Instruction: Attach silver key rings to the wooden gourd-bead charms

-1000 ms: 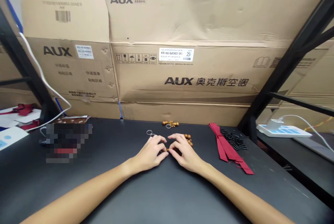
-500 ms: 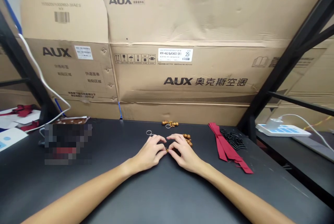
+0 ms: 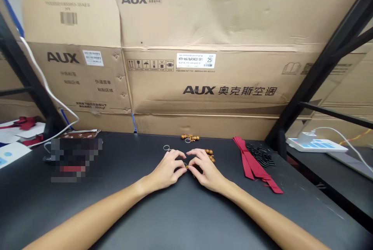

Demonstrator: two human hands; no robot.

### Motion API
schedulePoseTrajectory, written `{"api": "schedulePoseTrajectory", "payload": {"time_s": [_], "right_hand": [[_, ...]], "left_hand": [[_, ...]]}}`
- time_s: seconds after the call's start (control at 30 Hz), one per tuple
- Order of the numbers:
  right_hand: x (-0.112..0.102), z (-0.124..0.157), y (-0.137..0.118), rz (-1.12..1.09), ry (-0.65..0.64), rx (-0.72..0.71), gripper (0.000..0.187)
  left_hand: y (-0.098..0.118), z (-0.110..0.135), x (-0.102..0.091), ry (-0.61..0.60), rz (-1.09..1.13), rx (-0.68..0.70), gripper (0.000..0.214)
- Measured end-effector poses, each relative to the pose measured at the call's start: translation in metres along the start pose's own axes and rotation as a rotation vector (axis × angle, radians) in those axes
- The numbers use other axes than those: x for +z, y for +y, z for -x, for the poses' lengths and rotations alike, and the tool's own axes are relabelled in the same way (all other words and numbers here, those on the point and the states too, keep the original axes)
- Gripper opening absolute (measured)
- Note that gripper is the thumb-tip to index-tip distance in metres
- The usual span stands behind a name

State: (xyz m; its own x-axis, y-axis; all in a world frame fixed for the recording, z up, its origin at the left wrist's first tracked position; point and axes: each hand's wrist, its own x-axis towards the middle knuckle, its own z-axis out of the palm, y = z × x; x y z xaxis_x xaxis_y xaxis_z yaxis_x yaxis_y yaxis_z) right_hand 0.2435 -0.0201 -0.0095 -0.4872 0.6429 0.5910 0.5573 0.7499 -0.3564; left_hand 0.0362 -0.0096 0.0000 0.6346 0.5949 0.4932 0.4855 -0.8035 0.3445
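My left hand [image 3: 168, 169] and my right hand [image 3: 205, 170] meet above the black tabletop, fingers curled and tips almost touching. Between them, thumbs and forefingers pinch a small golden-brown piece [image 3: 187, 167], too small to name. What looks like part of a metal ring shows just behind it. Beyond my left fingers lies a loose silver key ring [image 3: 166, 148]. Brown gourd-shaped wooden beads [image 3: 209, 151] rest behind my right hand, partly hidden by it. Farther back sits a bunch of similar beads [image 3: 194, 138] with another key ring [image 3: 188, 140].
Red fabric strips [image 3: 253, 164] lie at the right beside a pile of black clasps or rings [image 3: 261, 154]. A brown packet [image 3: 80, 134] and a blurred patch are at the left. Cardboard boxes [image 3: 233, 106] wall the back. A white power strip [image 3: 316, 144] is far right.
My hands stay in nearly the same place. The small golden-brown piece between the fingertips has shifted slightly and shows a little more.
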Motion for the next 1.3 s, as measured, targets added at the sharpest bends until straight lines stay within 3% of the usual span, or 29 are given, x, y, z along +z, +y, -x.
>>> {"api": "schedulePoseTrajectory", "payload": {"time_s": [0.2, 0.37, 0.57, 0.73, 0.87, 1.07, 1.2, 1.3], "right_hand": [[0.002, 0.001, 0.013, 0.124, 0.082, 0.121, 0.015], [-0.001, 0.002, 0.022, 0.288, 0.036, 0.124, 0.015], [-0.01, 0.002, 0.038, 0.401, -0.002, 0.129, 0.019], [-0.01, 0.003, 0.049, 0.348, -0.092, 0.202, 0.024], [-0.008, 0.003, 0.053, 0.313, -0.076, 0.217, 0.025], [-0.007, 0.001, 0.055, 0.308, -0.074, 0.212, 0.025], [-0.008, 0.0, 0.056, 0.316, -0.06, 0.254, 0.026], [-0.009, 0.001, 0.058, 0.347, -0.05, 0.308, 0.028]], "left_hand": [[0.0, -0.001, -0.001, -0.005, -0.02, 0.007, 0.014], [-0.006, -0.002, 0.001, 0.019, -0.129, -0.031, 0.016], [-0.027, -0.005, 0.0, 0.036, -0.225, -0.091, 0.012], [-0.044, -0.007, -0.004, 0.113, -0.324, -0.183, 0.009], [-0.049, -0.011, -0.003, 0.147, -0.363, -0.202, 0.01], [-0.034, -0.044, 0.024, 0.016, -0.378, -0.014, 0.03], [-0.026, -0.071, 0.047, -0.029, -0.37, -0.051, 0.034], [-0.021, -0.071, 0.049, -0.053, -0.348, -0.037, 0.03]]}}
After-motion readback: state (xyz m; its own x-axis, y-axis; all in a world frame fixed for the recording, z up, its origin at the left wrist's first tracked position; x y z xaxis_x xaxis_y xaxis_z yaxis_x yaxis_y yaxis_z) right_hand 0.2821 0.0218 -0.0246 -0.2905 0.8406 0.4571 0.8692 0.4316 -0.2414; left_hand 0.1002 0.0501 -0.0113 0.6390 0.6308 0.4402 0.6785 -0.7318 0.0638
